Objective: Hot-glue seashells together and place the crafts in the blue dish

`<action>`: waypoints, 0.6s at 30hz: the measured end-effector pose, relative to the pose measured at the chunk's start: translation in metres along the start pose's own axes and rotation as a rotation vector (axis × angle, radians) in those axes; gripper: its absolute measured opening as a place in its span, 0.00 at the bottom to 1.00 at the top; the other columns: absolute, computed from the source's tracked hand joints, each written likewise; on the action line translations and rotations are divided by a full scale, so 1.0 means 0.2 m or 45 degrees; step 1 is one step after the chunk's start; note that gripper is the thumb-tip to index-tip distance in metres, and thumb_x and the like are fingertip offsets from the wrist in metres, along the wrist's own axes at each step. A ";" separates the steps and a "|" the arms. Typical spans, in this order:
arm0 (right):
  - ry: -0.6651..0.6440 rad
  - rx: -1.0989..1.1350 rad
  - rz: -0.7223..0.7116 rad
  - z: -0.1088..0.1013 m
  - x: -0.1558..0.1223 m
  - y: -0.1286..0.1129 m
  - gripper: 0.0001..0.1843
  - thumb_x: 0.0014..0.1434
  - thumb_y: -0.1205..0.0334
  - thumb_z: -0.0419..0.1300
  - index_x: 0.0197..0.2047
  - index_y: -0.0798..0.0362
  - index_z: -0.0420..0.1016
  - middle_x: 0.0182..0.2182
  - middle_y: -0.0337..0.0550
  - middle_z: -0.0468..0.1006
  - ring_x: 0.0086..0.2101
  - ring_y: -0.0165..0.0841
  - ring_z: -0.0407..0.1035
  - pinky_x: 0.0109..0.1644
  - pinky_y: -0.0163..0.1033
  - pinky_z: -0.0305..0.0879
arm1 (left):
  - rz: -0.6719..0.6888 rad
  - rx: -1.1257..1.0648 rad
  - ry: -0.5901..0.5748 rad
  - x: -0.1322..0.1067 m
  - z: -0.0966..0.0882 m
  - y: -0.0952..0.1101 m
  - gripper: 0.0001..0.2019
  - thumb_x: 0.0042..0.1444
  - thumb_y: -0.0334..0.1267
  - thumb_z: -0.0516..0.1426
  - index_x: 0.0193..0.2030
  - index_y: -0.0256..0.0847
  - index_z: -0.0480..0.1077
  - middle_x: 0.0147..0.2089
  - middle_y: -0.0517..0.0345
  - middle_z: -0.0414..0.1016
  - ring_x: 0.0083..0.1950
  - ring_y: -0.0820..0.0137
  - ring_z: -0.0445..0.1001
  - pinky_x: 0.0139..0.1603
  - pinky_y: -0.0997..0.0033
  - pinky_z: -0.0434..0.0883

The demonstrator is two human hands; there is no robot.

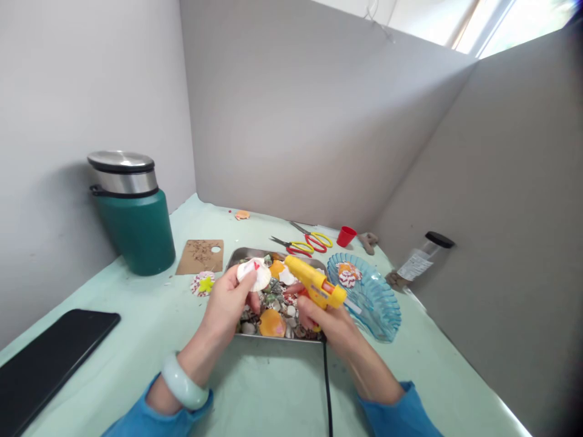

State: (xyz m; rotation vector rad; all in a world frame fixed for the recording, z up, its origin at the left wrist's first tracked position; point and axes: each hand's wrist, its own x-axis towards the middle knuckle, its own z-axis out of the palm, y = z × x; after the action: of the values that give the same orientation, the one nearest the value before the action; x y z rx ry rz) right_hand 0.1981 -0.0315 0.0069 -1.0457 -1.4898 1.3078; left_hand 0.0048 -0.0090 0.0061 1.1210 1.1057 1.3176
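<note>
My left hand point(226, 303) pinches a white scallop shell point(255, 272) with a small red mark, held above a metal tray point(237, 255). My right hand point(325, 318) grips a yellow hot glue gun point(315, 285), its nozzle pointing left toward the shell and close to it. The gun's black cord point(327, 388) runs down toward me. The tray holds several mixed shells point(273, 315), orange, white and green. A pale green bangle sits on my left wrist.
A teal flask point(132, 212) stands at the left, with a brown card point(200, 256) beside it. Two scissors point(306, 243), a red cup point(346, 235), a blue shell-shaped dish point(368, 297) and a clear jar point(421, 258) lie right. A black tablet point(50, 358) lies near left. Grey partition walls surround the table.
</note>
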 end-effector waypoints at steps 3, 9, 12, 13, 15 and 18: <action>-0.121 0.085 0.059 0.01 -0.01 0.02 0.23 0.55 0.47 0.62 0.48 0.55 0.72 0.21 0.32 0.61 0.21 0.25 0.54 0.25 0.34 0.51 | -0.037 -0.014 -0.046 0.00 -0.01 0.00 0.12 0.55 0.47 0.56 0.33 0.39 0.65 0.13 0.65 0.67 0.17 0.75 0.62 0.21 0.79 0.59; -0.035 0.212 0.070 0.00 0.01 0.04 0.22 0.50 0.44 0.64 0.36 0.56 0.72 0.17 0.32 0.64 0.16 0.23 0.54 0.21 0.32 0.50 | -0.027 -0.001 -0.133 0.01 -0.01 -0.02 0.12 0.55 0.47 0.56 0.33 0.39 0.64 0.11 0.68 0.63 0.15 0.78 0.57 0.20 0.80 0.56; 0.016 0.213 0.104 0.00 0.02 0.05 0.22 0.49 0.45 0.65 0.36 0.56 0.72 0.16 0.32 0.65 0.16 0.23 0.55 0.20 0.31 0.51 | 0.017 0.035 -0.160 0.01 -0.01 -0.02 0.11 0.57 0.46 0.55 0.33 0.40 0.62 0.10 0.69 0.62 0.15 0.78 0.56 0.20 0.80 0.56; 0.037 0.204 0.116 0.01 0.02 0.06 0.22 0.50 0.45 0.65 0.36 0.57 0.72 0.15 0.31 0.64 0.15 0.23 0.54 0.19 0.31 0.51 | 0.028 0.049 -0.168 0.01 -0.01 -0.02 0.11 0.57 0.46 0.55 0.32 0.40 0.62 0.10 0.70 0.61 0.15 0.78 0.56 0.20 0.80 0.56; 0.073 0.159 0.130 0.01 0.03 0.06 0.21 0.51 0.45 0.64 0.35 0.57 0.72 0.13 0.30 0.63 0.14 0.23 0.53 0.19 0.31 0.51 | 0.048 0.072 -0.180 0.00 -0.01 -0.02 0.12 0.57 0.46 0.54 0.32 0.41 0.61 0.10 0.70 0.61 0.14 0.78 0.55 0.20 0.80 0.55; 0.078 0.061 0.144 0.00 0.03 0.05 0.21 0.50 0.44 0.64 0.26 0.56 0.69 0.11 0.30 0.62 0.14 0.22 0.53 0.19 0.31 0.50 | 0.057 0.084 -0.172 0.00 -0.02 -0.03 0.12 0.58 0.46 0.54 0.32 0.41 0.61 0.10 0.70 0.60 0.15 0.78 0.54 0.19 0.80 0.55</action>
State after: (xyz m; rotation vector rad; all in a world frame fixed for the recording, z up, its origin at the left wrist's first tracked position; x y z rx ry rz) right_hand 0.1968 -0.0250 -0.0027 -1.1428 -1.3642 1.3714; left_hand 0.0021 -0.0094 -0.0002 1.2708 1.0358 1.2283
